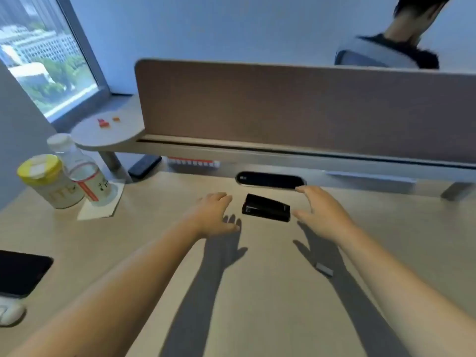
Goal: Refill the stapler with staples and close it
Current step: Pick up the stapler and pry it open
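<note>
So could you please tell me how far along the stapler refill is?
Nothing looks done: the black stapler lies closed on the desk. Both hands, left and right, flank it, open and empty. The staple strip lies untouched. Opening, loading and closing remain.

An open-plan office, shown by a pale wood desk (128, 240) with a fabric divider panel (296, 106), an oval cable grommet (270, 179), a stapler (266, 207), and a high window (41, 55) over city blocks
</note>
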`<state>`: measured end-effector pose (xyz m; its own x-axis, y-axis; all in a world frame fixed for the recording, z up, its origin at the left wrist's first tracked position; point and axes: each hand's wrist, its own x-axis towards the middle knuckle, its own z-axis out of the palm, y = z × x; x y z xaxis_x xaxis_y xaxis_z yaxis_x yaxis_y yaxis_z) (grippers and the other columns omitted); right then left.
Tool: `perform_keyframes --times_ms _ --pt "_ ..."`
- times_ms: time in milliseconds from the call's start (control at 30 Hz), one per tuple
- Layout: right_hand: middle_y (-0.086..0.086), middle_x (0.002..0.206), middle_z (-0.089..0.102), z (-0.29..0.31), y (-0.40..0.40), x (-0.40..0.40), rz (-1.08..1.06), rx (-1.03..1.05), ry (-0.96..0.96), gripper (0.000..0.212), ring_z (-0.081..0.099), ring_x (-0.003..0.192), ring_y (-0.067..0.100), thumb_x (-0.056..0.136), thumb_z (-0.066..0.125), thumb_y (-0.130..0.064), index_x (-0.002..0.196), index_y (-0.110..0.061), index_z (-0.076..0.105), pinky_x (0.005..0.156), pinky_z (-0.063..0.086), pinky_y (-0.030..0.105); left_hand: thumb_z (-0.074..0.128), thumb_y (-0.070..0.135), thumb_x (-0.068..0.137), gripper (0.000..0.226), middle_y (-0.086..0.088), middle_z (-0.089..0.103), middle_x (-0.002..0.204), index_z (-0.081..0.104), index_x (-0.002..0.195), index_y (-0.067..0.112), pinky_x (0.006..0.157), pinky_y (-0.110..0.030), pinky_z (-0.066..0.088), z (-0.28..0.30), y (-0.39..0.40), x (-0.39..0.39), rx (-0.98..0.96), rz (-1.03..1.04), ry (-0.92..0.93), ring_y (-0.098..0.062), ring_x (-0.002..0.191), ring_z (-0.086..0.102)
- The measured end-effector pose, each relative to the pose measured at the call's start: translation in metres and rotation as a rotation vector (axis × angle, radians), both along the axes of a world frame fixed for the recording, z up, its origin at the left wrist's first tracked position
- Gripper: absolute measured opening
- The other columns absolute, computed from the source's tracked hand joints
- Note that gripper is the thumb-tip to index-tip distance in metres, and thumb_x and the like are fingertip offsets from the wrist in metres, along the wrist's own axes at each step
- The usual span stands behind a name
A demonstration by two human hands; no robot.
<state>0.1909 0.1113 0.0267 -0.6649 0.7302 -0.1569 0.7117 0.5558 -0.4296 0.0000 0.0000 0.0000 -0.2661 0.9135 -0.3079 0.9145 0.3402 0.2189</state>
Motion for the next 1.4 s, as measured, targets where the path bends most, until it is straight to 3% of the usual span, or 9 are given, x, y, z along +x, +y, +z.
perform_keyframes --times_ms 267,467,733,933,1133,1200,1267,1333,1400 --pt "0.012 0.139 0.042 -0.068 0.029 -0.062 -0.016 -0.085 0.046 0.058 0.038 0.126 0.029 0.080 0.060 -0.025 0.130 -0.012 0.034 0.105 0.033 0.041 0.064 0.043 0.073 0.079 -0.012 0.037 0.145 0.028 0.136 0.012 0.107 -0.040 0.031 -0.069 0.055 -0.036 0.059 0.050 -0.220 -0.029 0.131 0.035" --pt "0.010 0.128 0.053 -0.098 0.032 -0.084 -0.023 -0.083 0.112 0.054 0.045 0.117 0.029 0.077 0.064 -0.022 0.125 -0.015 0.041 0.100 0.033 0.041 0.070 0.042 0.066 0.060 -0.010 0.058 0.116 0.052 0.119 0.023 0.094 -0.038 0.034 -0.102 0.071 -0.039 0.256 0.124 -0.304 -0.029 0.112 0.045" --pt "0.004 0.122 0.056 -0.105 0.024 -0.089 -0.018 -0.025 0.137 0.043 0.044 0.114 0.024 0.077 0.063 -0.031 0.117 -0.026 0.049 0.086 0.024 0.033 0.073 0.035 0.063 0.040 0.002 0.046 0.090 0.065 0.099 0.018 0.085 -0.032 0.029 -0.115 0.065 -0.036 0.362 0.153 -0.371 -0.027 0.103 0.043" --pt "0.004 0.112 0.059 -0.105 0.016 -0.087 0.028 -0.029 0.155 0.029 0.045 0.108 0.024 0.078 0.061 -0.031 0.106 -0.026 0.055 0.080 0.021 0.033 0.074 0.028 0.064 0.037 -0.009 0.059 0.103 0.067 0.098 0.015 0.090 -0.030 0.029 -0.116 0.053 -0.029 0.396 0.166 -0.403 -0.026 0.109 0.043" --pt "0.000 0.101 0.057 -0.097 0.019 -0.080 -0.054 -0.206 0.415 0.023 0.051 0.102 0.025 0.075 0.063 -0.022 0.094 -0.028 0.051 0.097 0.038 0.048 0.071 0.027 0.068 0.038 -0.010 0.059 0.112 0.066 0.103 0.016 0.096 -0.034 0.031 -0.115 0.051 -0.027 0.404 0.172 -0.376 -0.026 0.113 0.043" --pt "0.000 0.099 0.053 -0.093 0.018 -0.075 -0.062 -0.269 0.513 0.024 0.051 0.096 0.021 0.076 0.062 -0.012 0.093 -0.024 0.049 0.091 0.045 0.026 0.070 0.027 0.069 0.038 -0.009 0.059 0.113 0.065 0.105 0.016 0.096 -0.035 0.031 -0.114 0.051 -0.027 0.394 0.163 -0.359 -0.026 0.113 0.043" --pt "-0.001 0.096 0.053 -0.086 0.018 -0.069 -0.073 -0.286 0.590 0.024 0.051 0.088 0.013 0.078 0.059 -0.007 0.094 -0.021 0.047 0.073 0.041 0.003 0.069 0.027 0.070 0.038 -0.008 0.058 0.114 0.064 0.106 0.017 0.096 -0.035 0.031 -0.114 0.050 -0.026 0.387 0.160 -0.350 -0.025 0.114 0.042" --pt "-0.009 0.089 0.052 -0.082 0.017 -0.062 -0.107 -0.289 0.660 0.025 0.050 0.083 0.005 0.081 0.056 -0.006 0.093 -0.024 0.045 0.073 0.043 0.007 0.068 0.027 0.071 0.038 -0.008 0.058 0.115 0.063 0.107 0.016 0.095 -0.033 0.030 -0.113 0.050 -0.026 0.383 0.157 -0.340 -0.025 0.114 0.042" --pt "-0.016 0.087 0.050 -0.079 0.017 -0.054 -0.180 -0.310 0.730 0.025 0.052 0.086 0.008 0.083 0.052 -0.007 0.094 -0.028 0.045 0.081 0.047 0.023 0.068 0.027 0.071 0.038 -0.009 0.058 0.115 0.063 0.107 0.015 0.095 -0.033 0.031 -0.112 0.050 -0.025 0.379 0.152 -0.326 -0.025 0.114 0.042"
